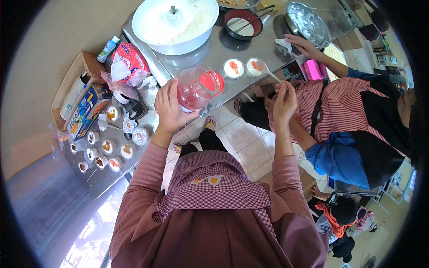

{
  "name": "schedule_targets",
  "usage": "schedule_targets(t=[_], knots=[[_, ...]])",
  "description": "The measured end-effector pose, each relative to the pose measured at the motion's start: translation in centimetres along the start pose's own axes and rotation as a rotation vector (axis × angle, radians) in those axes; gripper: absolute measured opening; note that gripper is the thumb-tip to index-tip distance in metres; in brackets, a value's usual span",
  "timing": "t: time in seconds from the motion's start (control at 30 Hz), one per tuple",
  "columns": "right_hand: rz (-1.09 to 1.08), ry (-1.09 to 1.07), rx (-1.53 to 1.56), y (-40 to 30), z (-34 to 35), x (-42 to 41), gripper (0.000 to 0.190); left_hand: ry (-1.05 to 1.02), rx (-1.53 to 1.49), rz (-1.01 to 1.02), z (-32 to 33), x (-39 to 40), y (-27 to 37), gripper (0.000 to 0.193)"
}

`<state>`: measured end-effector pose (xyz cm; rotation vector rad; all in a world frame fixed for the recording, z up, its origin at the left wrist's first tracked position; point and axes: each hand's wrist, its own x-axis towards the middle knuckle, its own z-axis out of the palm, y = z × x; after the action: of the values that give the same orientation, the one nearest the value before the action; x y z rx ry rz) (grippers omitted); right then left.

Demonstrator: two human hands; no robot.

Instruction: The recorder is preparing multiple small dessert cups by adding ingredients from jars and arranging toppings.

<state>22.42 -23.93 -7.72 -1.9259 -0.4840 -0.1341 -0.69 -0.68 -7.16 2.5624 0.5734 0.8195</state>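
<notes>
A clear jar of red jam-like filling [192,92] is gripped in my left hand [172,109], tilted, with its open mouth to the right. My right hand [285,99] pinches the handle of a white plastic spoon [272,74]. The spoon's bowl rests at a small cup of white cream [253,67] that has red filling on it. Just left of that stands a second cream cup [233,68] with a red streak on top. Both cups are near the edge of the steel table [211,55].
A large white ring-shaped pan [176,45] and a dark bowl with tongs [243,25] stand farther back. Several topped cups [107,147], a tissue pack [132,62] and a box [88,112] are at left. A co-worker in a striped apron [342,104] stands close on the right, one hand by a metal bowl [308,25].
</notes>
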Motion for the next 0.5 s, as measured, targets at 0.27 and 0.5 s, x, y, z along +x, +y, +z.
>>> schedule_targets(t=[0.27, 0.5], knots=[[-0.113, 0.056, -0.173, -2.3, -0.4, -1.2, 0.014, -0.034, -0.022, -0.012, -0.1, -0.1, -0.3, 0.103], [-0.264, 0.095, -0.289, -3.5, -0.5, -1.6, 0.012, -0.028, -0.019, -0.012, 0.0, -0.1, -0.1, 0.104]])
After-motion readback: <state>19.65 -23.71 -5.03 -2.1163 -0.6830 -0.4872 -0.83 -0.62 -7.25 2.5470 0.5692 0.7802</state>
